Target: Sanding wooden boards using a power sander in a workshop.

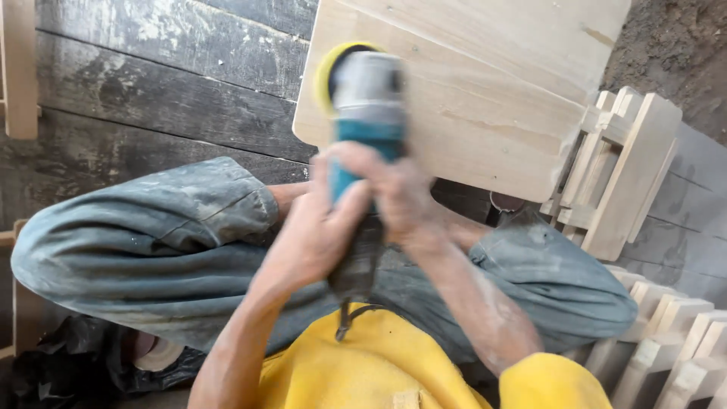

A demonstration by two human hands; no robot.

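Note:
Both my hands grip a teal and grey power sander (369,113) with a yellow pad at its front end. My left hand (314,231) wraps the tool's dark rear body from the left. My right hand (401,193) clasps the teal middle part from the right. The yellow pad rests against a pale wooden panel (492,98) with rounded corners that lies in front of my knees. A dark cord hangs from the tool's rear over my yellow shirt. My forearms are dusty. The picture is motion-blurred around the tool.
My legs in grey-blue trousers (151,242) spread to both sides under the arms. Pale slatted wooden frames (621,174) stand at the right, with more (674,341) at the lower right. Dark worn planks (151,83) form the floor. A black bag (53,371) lies at the lower left.

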